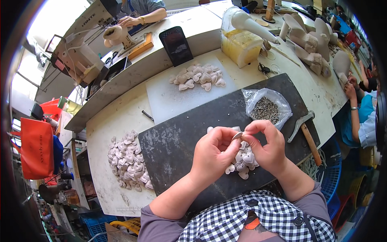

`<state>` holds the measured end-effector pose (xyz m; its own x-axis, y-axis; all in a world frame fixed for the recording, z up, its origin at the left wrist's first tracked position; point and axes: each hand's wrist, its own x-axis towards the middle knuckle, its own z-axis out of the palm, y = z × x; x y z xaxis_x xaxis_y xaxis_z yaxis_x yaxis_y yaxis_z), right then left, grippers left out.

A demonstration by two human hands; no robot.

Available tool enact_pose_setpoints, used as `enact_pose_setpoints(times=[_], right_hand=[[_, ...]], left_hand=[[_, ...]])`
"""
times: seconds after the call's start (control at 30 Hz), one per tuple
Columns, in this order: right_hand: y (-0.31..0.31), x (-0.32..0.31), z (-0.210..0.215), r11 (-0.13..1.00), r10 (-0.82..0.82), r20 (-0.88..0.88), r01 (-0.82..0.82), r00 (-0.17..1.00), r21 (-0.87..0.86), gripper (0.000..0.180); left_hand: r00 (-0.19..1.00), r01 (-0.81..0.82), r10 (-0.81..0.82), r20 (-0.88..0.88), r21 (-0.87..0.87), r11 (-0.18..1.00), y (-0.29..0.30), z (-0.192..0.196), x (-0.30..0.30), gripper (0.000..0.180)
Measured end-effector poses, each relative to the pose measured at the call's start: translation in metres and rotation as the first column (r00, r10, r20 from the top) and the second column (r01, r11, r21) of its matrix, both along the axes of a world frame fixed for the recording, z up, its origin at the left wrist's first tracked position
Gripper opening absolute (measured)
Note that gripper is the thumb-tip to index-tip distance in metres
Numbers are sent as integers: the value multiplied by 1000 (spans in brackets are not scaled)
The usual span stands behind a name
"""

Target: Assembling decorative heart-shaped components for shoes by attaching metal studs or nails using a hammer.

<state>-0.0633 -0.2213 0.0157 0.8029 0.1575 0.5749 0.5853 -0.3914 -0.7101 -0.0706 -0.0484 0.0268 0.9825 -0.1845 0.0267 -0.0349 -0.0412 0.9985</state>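
Above the dark work board (177, 141), my two hands meet in front of me. Between the thumb and fingers of my left hand (213, 151) is a small pale heart-shaped patch (237, 136), seen nearly edge-on. My right hand (266, 143) pinches at the patch's right side; whatever tiny thing its fingertips may hold is hidden. Below and between the hands lies a small pile of similar heart patches (244, 159), partly covered by them. Just beyond my right hand, a clear plastic bag (285, 105) lies open with many small metal studs (265, 111) inside.
More heart patches lie heaped at left (129, 161) and on a white sheet (161, 101) beyond. A hammer (309, 139) rests at the board's right edge. Farther back are a phone (176, 46), scissors (264, 69), a yellowish block (242, 46) and shoe-shaped forms (310, 44). Other people sit across and at right.
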Motion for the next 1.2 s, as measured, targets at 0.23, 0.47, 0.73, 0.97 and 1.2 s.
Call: enact_pose_setpoints(times=[0.23,0.47,0.73,0.97,1.2], right_hand=[[1,9,1,986,-71,168,94,983,-138,18],[3,4,2,970,-97,156,128,983,-207,16],[10,-2,1,963,-65,136,98,989,-251,16],[14,-10,0,992,42,-66,-33,997,121,22],[5,0,9,991,126,-474,-128,871,27,18]], left_hand=[[968,-22,-79,-240,-390,920,4,0,1,20],[970,-21,-80,-231,-404,914,1,-4,-1,20],[983,-66,-2,-183,-363,930,-1,-11,-9,13],[951,-164,127,280,114,980,0,-2,-16,11],[989,-41,-29,142,465,884,39,9,21,24]])
